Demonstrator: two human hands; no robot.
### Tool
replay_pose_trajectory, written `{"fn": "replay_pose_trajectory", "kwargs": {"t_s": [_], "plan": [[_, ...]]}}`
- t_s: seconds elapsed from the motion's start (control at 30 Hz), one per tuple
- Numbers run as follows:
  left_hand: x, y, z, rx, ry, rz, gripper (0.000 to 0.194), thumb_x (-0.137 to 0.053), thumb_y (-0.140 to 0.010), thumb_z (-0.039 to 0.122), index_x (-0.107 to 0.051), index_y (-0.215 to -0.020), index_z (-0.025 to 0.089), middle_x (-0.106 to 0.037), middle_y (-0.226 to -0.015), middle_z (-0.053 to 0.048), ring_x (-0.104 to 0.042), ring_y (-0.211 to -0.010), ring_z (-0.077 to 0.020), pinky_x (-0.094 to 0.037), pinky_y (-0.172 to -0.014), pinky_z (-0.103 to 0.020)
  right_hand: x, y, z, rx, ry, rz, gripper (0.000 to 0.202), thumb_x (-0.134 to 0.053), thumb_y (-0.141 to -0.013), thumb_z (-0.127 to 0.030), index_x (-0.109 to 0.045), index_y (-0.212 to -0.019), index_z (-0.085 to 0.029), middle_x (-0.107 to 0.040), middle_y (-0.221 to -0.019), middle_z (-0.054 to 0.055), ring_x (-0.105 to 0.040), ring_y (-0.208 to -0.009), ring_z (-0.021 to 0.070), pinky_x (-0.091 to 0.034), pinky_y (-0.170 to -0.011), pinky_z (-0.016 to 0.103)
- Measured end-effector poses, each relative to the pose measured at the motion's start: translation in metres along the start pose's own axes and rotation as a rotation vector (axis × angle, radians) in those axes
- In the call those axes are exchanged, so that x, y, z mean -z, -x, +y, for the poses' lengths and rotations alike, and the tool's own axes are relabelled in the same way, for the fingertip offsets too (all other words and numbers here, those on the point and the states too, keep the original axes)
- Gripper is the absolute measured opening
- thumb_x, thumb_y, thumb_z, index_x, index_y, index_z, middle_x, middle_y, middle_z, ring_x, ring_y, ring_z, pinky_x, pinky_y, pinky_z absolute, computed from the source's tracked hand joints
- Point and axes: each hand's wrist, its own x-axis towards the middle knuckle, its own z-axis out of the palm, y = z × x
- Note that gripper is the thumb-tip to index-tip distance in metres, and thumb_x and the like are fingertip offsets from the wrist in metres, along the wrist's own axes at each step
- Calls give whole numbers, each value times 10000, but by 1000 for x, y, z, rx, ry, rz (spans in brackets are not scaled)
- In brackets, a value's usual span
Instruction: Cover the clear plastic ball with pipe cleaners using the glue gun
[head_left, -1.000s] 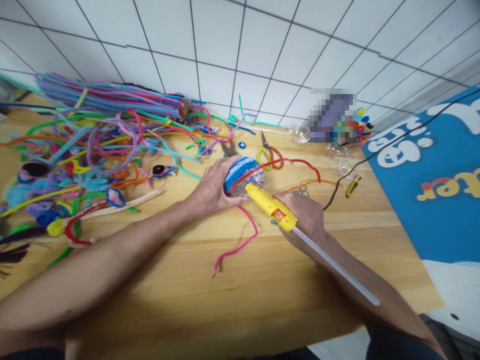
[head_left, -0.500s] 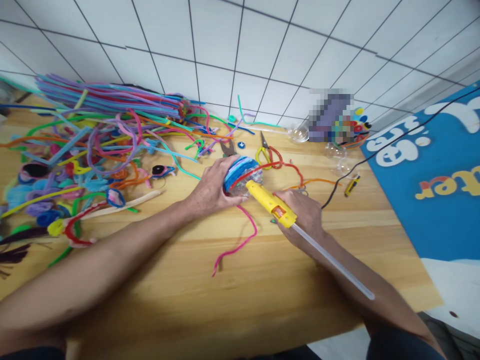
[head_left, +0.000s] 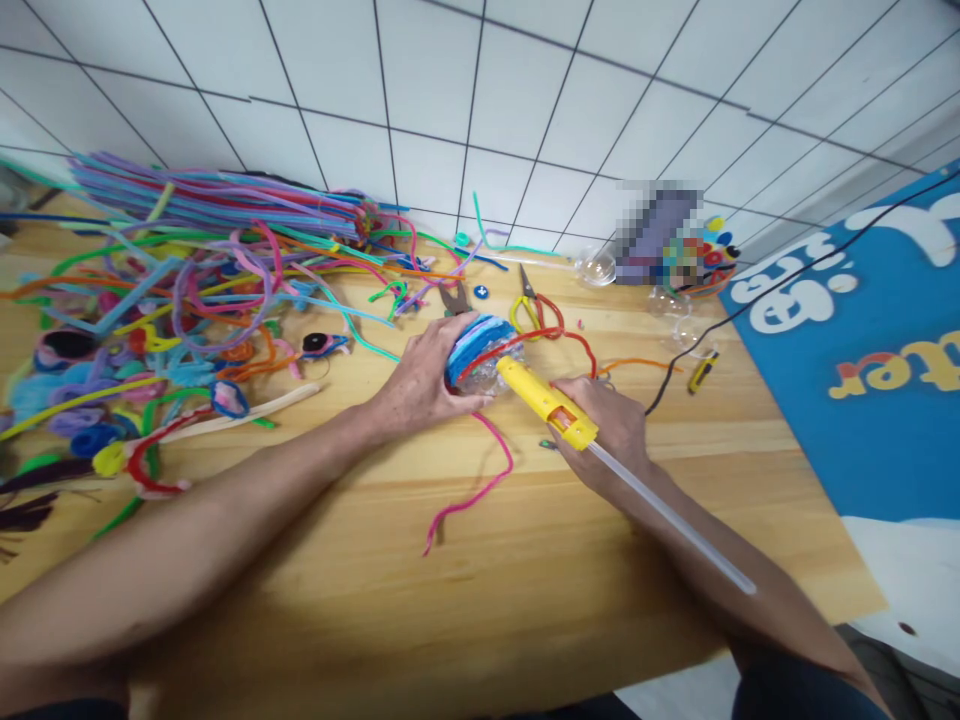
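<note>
My left hand [head_left: 424,370] is wrapped round a clear plastic ball [head_left: 480,352] that is partly covered with blue and white pipe cleaners. A red pipe cleaner [head_left: 575,338] runs across the ball and trails off to the right. In my right hand [head_left: 604,420] is a yellow glue gun [head_left: 547,403], its nozzle close to the ball's bare clear side; whether it touches I cannot tell. A long clear glue stick [head_left: 671,515] sticks out of the gun's back. Below the ball a pink pipe cleaner [head_left: 510,465] lies on the wooden table.
Tangled pipe cleaners [head_left: 225,290] and a thick bundle [head_left: 217,200] cover the left side. Behind the ball lie pliers [head_left: 454,298] and scissors [head_left: 534,305]. A black cord [head_left: 720,325] crosses the right side near a yellow cutter [head_left: 703,372]. Clear plastic half-balls [head_left: 595,268] rest by the tiled wall.
The glue gun's nozzle has shifted slightly right, and the gun has moved a little right and down with my right hand. My left hand keeps its hold on the ball.
</note>
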Motion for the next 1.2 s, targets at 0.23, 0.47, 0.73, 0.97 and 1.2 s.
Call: {"fn": "replay_pose_trajectory", "kwargs": {"t_s": [0.23,0.47,0.73,0.97,1.2], "plan": [[0,0,1,14,5,6,1035,-945,-780,449,-398,-1641,278,-594,-1602,-157,-591,-1483,-394,-498,-1230,-578,-1,-2,3,12,3,42,180,-554,-1055,-242,-727,-1094,-212,-794,-862,41,-745,-755,193,-525,-699,304],[0,0,0,5,5,12,1054,-952,-777,446,-383,-1649,281,-583,-1611,-156,-583,-1488,-386,-486,-1246,-572,4,-6,1,12,-5,53,151,-576,-1066,-233,-719,-1101,-195,-800,-858,30,-750,-723,173,-529,-665,283],[-1,0,-1,-24,15,18,1057,-958,-777,427,-383,-1651,278,-602,-1597,-156,-593,-1485,-388,-519,-1204,-554,4,-5,2,28,-10,66,154,-579,-1065,-237,-722,-1114,-207,-794,-846,28,-738,-721,177,-515,-669,290],[-2,1,1,-11,15,-3,1061,-958,-786,435,-383,-1663,276,-579,-1613,-163,-570,-1508,-393,-504,-1225,-552,16,-12,2,143,130,41,239,-515,-1109,-272,-720,-1006,-203,-705,-742,26,-655,-674,186,-434,-665,321],[-2,1,2,-8,11,-9,1047,-954,-795,452,-385,-1655,272,-575,-1617,-165,-575,-1500,-394,-500,-1228,-559,21,-17,4,208,143,11,267,-510,-1115,-281,-735,-996,-201,-698,-731,26,-634,-670,175,-431,-676,311]]}}
